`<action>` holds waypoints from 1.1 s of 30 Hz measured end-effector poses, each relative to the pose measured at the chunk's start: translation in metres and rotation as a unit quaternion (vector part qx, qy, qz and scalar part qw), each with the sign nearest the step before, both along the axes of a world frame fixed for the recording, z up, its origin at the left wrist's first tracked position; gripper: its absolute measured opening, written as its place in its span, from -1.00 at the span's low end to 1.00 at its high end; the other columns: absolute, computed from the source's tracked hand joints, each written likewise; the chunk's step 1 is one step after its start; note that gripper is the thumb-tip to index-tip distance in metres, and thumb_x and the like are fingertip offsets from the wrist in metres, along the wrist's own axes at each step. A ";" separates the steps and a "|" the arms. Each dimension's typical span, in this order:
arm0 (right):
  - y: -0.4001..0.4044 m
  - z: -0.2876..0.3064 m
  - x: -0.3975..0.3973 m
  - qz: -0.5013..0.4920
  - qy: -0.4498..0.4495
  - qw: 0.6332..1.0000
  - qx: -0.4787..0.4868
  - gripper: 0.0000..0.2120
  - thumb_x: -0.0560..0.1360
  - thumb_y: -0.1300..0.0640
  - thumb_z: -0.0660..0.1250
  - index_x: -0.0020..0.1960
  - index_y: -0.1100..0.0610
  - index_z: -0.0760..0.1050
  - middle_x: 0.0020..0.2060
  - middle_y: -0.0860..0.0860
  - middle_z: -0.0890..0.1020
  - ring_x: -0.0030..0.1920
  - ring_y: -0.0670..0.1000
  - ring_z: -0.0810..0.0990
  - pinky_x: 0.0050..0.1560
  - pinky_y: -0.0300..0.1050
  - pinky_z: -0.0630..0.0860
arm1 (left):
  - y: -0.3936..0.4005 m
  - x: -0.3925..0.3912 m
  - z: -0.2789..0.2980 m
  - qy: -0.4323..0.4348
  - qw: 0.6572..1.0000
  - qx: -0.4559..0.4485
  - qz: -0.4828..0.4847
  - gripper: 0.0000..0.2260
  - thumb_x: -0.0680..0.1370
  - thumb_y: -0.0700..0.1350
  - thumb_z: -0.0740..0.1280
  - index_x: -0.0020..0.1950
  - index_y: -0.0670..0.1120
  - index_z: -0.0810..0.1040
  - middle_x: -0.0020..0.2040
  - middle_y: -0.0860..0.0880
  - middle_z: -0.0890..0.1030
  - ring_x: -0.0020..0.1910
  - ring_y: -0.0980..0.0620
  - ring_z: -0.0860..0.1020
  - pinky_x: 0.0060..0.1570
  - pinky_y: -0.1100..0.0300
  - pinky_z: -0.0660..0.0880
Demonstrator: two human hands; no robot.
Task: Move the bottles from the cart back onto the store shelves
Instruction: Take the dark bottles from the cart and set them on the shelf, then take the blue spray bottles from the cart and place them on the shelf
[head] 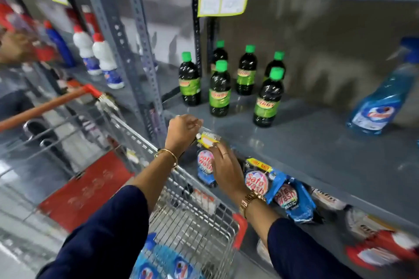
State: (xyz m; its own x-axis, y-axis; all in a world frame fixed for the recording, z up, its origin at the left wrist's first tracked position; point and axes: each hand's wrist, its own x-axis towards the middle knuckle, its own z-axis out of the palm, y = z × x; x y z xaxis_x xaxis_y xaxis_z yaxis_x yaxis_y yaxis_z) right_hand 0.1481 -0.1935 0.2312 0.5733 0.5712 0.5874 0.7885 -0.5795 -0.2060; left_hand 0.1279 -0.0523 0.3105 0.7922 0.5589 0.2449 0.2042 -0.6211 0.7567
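Observation:
Several dark bottles with green caps (pixel 219 90) stand upright on the grey shelf (pixel 317 142). A blue spray bottle (pixel 381 102) leans at the shelf's right end. Blue bottles (pixel 163 263) lie in the wire cart (pixel 140 140) at the bottom of the view. My left hand (pixel 183 133) is closed on a small yellow price tag (pixel 207 140) at the shelf's front edge. My right hand (pixel 224 165) is just below it, fingers spread, with fingertips touching the tag. Neither hand holds a bottle.
Blue Safewash pouches (pixel 256 181) hang on the shelf below. White bottles with red caps (pixel 104 59) stand in the left bay, behind a perforated grey upright (pixel 145 52). The cart's orange handle (pixel 45 106) points left, towards a blurred person (pixel 13 102).

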 end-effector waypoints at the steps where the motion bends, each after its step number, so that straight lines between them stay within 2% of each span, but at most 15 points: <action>1: 0.008 -0.007 -0.011 0.039 0.015 0.999 -0.016 -0.74 0.36 0.29 0.25 0.04 0.26 0.52 -0.05 0.17 0.65 0.03 0.11 0.49 0.14 -0.06 0.42 | 0.007 -0.014 -0.011 0.014 1.000 -0.014 0.020 -0.80 0.45 -0.12 0.38 -0.15 -0.28 0.62 -0.16 -0.29 0.69 -0.17 -0.08 0.65 -0.27 0.33 0.42; 4: 0.031 -0.037 -0.045 0.158 0.022 0.982 -0.101 -0.73 0.28 0.29 0.37 -0.01 0.25 0.58 -0.12 0.13 0.68 -0.07 0.11 0.65 0.09 -0.10 0.47 | 0.033 -0.058 -0.055 0.049 0.994 -0.065 0.072 -0.82 0.45 -0.15 0.38 -0.09 -0.27 0.62 -0.09 -0.30 0.69 -0.07 -0.20 0.65 -0.06 0.04 0.54; 6: 0.043 -0.060 -0.071 0.206 0.038 0.962 -0.173 -0.74 0.30 0.24 0.32 -0.01 0.22 0.59 -0.11 0.09 0.69 -0.04 0.07 0.65 0.12 -0.10 0.48 | 0.051 -0.090 -0.093 0.092 0.982 -0.102 0.127 -0.84 0.45 -0.20 0.38 -0.06 -0.28 0.61 -0.07 -0.29 0.68 -0.05 -0.19 0.64 -0.05 0.05 0.52; 9: 0.051 -0.096 -0.101 0.239 0.161 0.929 -0.231 -0.68 0.43 0.40 0.17 0.17 0.32 0.46 0.13 0.23 0.56 0.15 0.21 0.52 0.16 0.07 0.50 | 0.069 -0.134 -0.150 0.149 0.957 -0.174 0.181 -0.82 0.45 -0.17 0.40 -0.07 -0.29 0.59 -0.17 -0.25 0.63 -0.12 -0.08 0.60 -0.14 0.12 0.49; 11: 0.056 -0.122 -0.111 0.238 0.209 0.901 -0.298 -0.65 0.49 0.38 0.15 0.28 0.32 0.33 0.29 0.23 0.40 0.29 0.22 0.37 0.24 0.09 0.45 | 0.080 -0.154 -0.185 0.177 0.934 -0.230 0.207 -0.86 0.46 -0.17 0.39 -0.27 -0.19 0.54 -0.34 -0.15 0.55 -0.37 0.14 0.55 -0.36 0.30 0.43; 12: 0.059 -0.135 -0.114 0.233 0.224 0.887 -0.329 -0.64 0.51 0.33 0.19 0.30 0.29 0.30 0.32 0.20 0.37 0.31 0.20 0.34 0.26 0.07 0.43 | 0.086 -0.163 -0.202 0.188 0.923 -0.253 0.222 -0.76 0.47 -0.18 0.39 -0.39 -0.14 0.47 -0.44 -0.10 0.47 -0.53 0.23 0.46 -0.46 0.36 0.37; 14: 0.063 -0.162 -0.116 0.216 0.271 0.861 -0.372 -0.58 0.49 0.18 0.29 0.30 0.26 0.30 0.30 0.19 0.38 0.29 0.18 0.35 0.26 0.04 0.43 | 0.095 -0.174 -0.237 0.230 0.896 -0.288 0.248 -0.63 0.46 -0.13 0.40 -0.52 -0.12 0.39 -0.49 -0.12 0.41 -0.57 0.09 0.38 -0.38 0.24 0.37; 17: 0.070 -0.202 -0.111 0.191 0.348 0.808 -0.436 -0.48 0.40 0.06 0.42 0.27 0.21 0.34 0.23 0.17 0.47 0.18 0.19 0.49 0.13 0.00 0.51 | 0.099 -0.185 -0.292 0.277 0.830 -0.399 0.273 -0.71 0.36 -0.06 0.46 -0.45 -0.20 0.49 -0.57 -0.14 0.48 -0.52 -0.04 0.39 -0.34 0.10 0.37; 20: 0.073 -0.224 -0.100 0.166 0.399 0.748 -0.504 -0.39 0.35 0.04 0.49 0.30 0.20 0.36 0.16 0.19 0.54 0.10 0.19 0.57 0.03 -0.04 0.54 | 0.081 -0.189 -0.326 0.283 0.772 -0.503 0.266 -0.80 0.37 -0.15 0.41 -0.41 -0.12 0.44 -0.62 -0.10 0.34 -0.67 0.10 0.30 -0.65 0.41 0.27; 23: 0.074 -0.242 -0.094 0.151 0.415 0.693 -0.570 -0.38 0.36 0.03 0.48 0.27 0.32 0.36 0.17 0.23 0.53 0.14 0.20 0.56 0.07 -0.02 0.51 | 0.070 -0.182 -0.350 0.270 0.743 -0.548 0.273 -0.84 0.54 -0.27 0.26 -0.22 -0.10 0.39 -0.69 0.01 0.36 -0.83 0.18 0.26 -0.78 0.52 0.15; 26: 0.073 -0.262 -0.090 0.132 0.467 0.636 -0.600 -0.41 0.33 -0.02 0.50 0.19 0.33 0.45 0.16 0.23 0.58 0.13 0.18 0.57 0.06 -0.06 0.51 | 0.073 -0.170 -0.375 0.290 0.730 -0.533 0.314 -0.75 0.48 -0.27 0.34 -0.35 -0.13 0.36 -0.66 -0.07 0.36 -0.86 0.14 0.25 -0.75 0.48 0.24; 28: 0.071 -0.272 -0.092 0.131 0.489 0.616 -0.603 -0.41 0.29 -0.07 0.51 0.16 0.29 0.49 0.17 0.22 0.58 0.13 0.18 0.57 0.09 -0.04 0.50 | 0.074 -0.163 -0.381 0.313 0.721 -0.539 0.301 -0.80 0.46 -0.24 0.37 -0.33 -0.18 0.42 -0.40 -0.16 0.47 -0.69 0.04 0.46 -0.58 0.31 0.48; 29: 0.069 -0.277 -0.094 0.130 0.503 0.609 -0.599 -0.37 0.27 -0.08 0.52 0.17 0.28 0.48 0.19 0.21 0.58 0.14 0.18 0.57 0.12 -0.01 0.51 | 0.072 -0.159 -0.383 0.329 0.719 -0.543 0.282 -0.88 0.45 -0.21 0.38 -0.22 -0.23 0.51 -0.22 -0.18 0.53 -0.46 -0.02 0.58 -0.32 0.20 0.59; 31: 0.066 -0.284 -0.099 0.120 0.525 0.602 -0.589 -0.31 0.26 -0.09 0.52 0.23 0.27 0.45 0.24 0.21 0.53 0.19 0.18 0.54 0.18 0.03 0.52 | 0.070 -0.158 -0.395 0.372 0.724 -0.521 0.258 -0.64 0.42 -0.14 0.41 0.15 -0.27 0.51 0.12 -0.23 0.58 0.04 -0.15 0.61 0.12 -0.01 0.56; 33: 0.064 -0.288 -0.101 0.110 0.536 0.602 -0.582 -0.32 0.32 -0.03 0.49 0.31 0.27 0.36 0.30 0.20 0.45 0.26 0.19 0.46 0.27 0.06 0.46 | 0.066 -0.159 -0.398 0.384 0.732 -0.501 0.257 -0.48 0.40 -0.11 0.43 0.29 -0.28 0.42 0.26 -0.25 0.52 0.22 -0.21 0.53 0.20 -0.09 0.52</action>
State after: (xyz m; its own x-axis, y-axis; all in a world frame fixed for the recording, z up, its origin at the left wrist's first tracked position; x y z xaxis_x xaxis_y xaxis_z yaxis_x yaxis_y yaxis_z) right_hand 0.0466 -0.1296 -0.0568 0.1013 0.3696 -0.9236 0.6488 -0.7283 -0.2203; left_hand -0.0308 0.0140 -0.0878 0.1037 0.4259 -0.8988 0.8199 0.4749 0.3197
